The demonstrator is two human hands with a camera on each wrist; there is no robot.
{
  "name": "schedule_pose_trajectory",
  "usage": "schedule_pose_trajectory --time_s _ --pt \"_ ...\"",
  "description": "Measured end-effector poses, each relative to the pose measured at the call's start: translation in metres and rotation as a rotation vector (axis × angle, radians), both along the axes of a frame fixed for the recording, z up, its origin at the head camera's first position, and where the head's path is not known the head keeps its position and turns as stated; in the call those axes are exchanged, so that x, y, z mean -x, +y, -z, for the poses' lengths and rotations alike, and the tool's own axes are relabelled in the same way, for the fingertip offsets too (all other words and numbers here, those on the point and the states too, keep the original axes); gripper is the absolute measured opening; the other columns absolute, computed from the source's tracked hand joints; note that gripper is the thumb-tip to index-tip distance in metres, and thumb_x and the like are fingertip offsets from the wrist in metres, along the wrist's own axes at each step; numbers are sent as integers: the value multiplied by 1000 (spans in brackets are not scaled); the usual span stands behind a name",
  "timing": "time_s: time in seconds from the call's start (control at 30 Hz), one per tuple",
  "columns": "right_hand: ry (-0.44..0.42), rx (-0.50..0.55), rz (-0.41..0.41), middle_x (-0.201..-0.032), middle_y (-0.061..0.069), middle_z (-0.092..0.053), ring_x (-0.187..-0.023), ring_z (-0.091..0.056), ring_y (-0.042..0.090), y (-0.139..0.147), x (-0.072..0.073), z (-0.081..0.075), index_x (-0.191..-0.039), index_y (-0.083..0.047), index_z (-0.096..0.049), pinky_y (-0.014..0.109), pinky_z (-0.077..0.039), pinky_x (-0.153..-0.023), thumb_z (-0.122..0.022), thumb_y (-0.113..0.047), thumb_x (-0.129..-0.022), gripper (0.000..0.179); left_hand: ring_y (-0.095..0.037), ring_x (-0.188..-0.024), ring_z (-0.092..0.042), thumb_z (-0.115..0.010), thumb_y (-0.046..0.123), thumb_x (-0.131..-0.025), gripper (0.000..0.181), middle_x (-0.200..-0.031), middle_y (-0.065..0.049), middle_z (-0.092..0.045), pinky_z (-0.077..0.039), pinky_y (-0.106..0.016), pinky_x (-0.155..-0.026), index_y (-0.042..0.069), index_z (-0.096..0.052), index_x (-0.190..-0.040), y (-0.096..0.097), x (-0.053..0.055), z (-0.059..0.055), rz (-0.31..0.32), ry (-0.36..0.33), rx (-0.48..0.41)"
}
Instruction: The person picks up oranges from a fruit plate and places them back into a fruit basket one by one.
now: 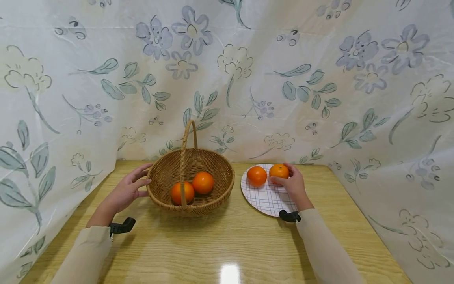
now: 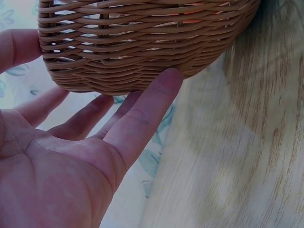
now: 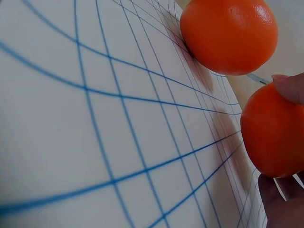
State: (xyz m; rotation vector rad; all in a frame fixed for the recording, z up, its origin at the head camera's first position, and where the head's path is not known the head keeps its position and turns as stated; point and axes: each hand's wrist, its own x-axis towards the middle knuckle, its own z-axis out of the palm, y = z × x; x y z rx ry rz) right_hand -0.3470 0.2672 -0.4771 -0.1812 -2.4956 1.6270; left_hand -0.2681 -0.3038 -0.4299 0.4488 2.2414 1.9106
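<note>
A brown wicker basket (image 1: 222, 195) with a tall arched handle stands left of centre, holding two oranges, one at the front (image 1: 177, 193) and one beside it (image 1: 203, 183). My left hand (image 1: 124, 191) touches the basket's left side with extended fingers; the left wrist view shows the fingertips against the weave (image 2: 133, 61). On a white plate (image 1: 264, 201) with a blue grid pattern lies an orange (image 1: 257, 176). Right of it, my right hand (image 1: 294, 183) grips another orange (image 1: 278, 171) between thumb and fingers. In the right wrist view this orange (image 3: 270, 133) is cut by the frame's edge.
The wooden table (image 1: 198, 252) carries the basket and plate side by side with a small gap between them. A floral curtain (image 1: 227, 86) hangs behind the table and along both sides. Each wrist wears a black camera mount (image 1: 122, 226).
</note>
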Motion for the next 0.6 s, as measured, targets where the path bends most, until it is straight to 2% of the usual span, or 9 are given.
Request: schedule_pose_trajectory --time_s 0.27,0.6 --pt "21 3 -38 -158 15 -41 -139 -42 38 3 -6 -5 -158 -15 -37 52 -37 -121 -86 -25 -85 88 -46 -142 -37 -51 22 -109 66 -165 -27 -17 -61 -40 -91 13 -17 -165 1 2 2 0 -8 2" --pt "47 1 -90 -158 15 -42 -136 -46 38 0 -21 -25 -157 -16 -40 52 -42 -117 -86 -25 -85 85 -45 -141 -39 -51 22 -109 66 -165 -27 -16 -61 -40 -91 13 -17 -165 0 2 2 -6 -11 11"
